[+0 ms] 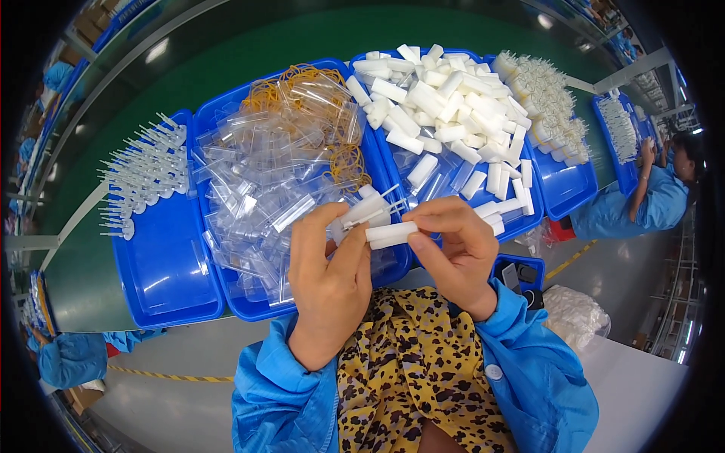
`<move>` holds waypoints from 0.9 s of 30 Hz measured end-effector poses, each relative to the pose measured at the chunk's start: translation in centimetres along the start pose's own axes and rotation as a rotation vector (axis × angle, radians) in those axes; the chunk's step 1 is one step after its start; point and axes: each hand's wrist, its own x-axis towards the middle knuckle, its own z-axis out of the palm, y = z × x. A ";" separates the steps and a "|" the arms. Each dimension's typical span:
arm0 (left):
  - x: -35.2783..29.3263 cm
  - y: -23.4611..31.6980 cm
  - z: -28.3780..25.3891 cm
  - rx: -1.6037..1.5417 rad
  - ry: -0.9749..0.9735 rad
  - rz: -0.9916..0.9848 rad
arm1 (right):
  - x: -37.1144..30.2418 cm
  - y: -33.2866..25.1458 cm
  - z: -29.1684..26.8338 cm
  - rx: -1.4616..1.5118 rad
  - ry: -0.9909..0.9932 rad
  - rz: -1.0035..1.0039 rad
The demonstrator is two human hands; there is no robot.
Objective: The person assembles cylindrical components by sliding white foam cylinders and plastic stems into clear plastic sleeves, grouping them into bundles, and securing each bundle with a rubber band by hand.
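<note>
My left hand (pixel 326 283) is closed around a small white plastic part (pixel 368 209) with thin prongs pointing to the right. In my right hand (pixel 462 253), thumb and fingers pinch the right end of a white foam-like block (pixel 393 235). The block's left end meets the fingertips of my left hand, just below the pronged part. Whether the two pieces touch is hidden by the fingers. Under both hands lies a blue tray (pixel 260 308) heaped with transparent plastic sleeves (pixel 249 177) and yellow rubber bands (pixel 302 94).
White blocks (pixel 461 98) pile up in a tray right of centre. Pronged parts (pixel 151 166) stand in rows in the left tray (pixel 170 283); more pale parts (pixel 544 106) fill the right one. A co-worker in blue (pixel 634 196) sits at far right, another sleeve (pixel 72 361) at lower left.
</note>
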 end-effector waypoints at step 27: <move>-0.1 0.7 -1.1 -0.525 -0.137 -0.247 | 4.9 5.2 -8.1 -0.989 -0.037 -0.138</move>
